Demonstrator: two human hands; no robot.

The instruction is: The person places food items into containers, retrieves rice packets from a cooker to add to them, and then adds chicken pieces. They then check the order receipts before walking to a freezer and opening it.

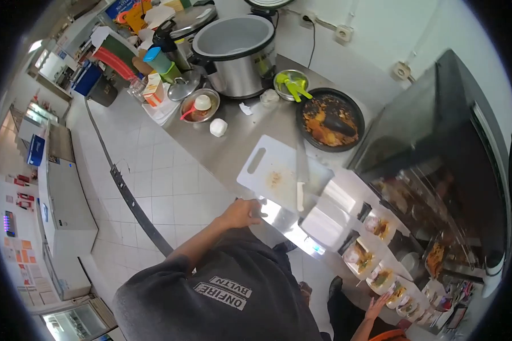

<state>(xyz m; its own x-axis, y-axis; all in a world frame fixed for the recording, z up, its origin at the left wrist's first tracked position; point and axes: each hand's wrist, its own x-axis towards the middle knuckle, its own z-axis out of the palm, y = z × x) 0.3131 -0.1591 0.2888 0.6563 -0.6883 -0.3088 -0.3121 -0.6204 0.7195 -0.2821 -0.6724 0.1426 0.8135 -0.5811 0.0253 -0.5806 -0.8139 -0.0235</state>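
Observation:
My left hand [243, 213] is at the near edge of the metal counter [196, 136], its fingers curled; what they hold, if anything, is hidden. Just beyond it lies a white cutting board [267, 170] with brown smears. A knife with a white handle [300, 196] rests across the board. Beside the knife are white open food boxes [327, 219], partly over the board. Farther back, a black pan [331, 119] holds orange-brown food residue and a dark utensil. My right hand does not show.
A large cooker pot [233, 54], a bowl with green utensils [292, 84] and a metal bowl with a red spoon [200, 106] stand behind. A co-worker's hand [375, 307] is by filled food boxes [381, 277]. A glass-fronted case [438, 148] stands right.

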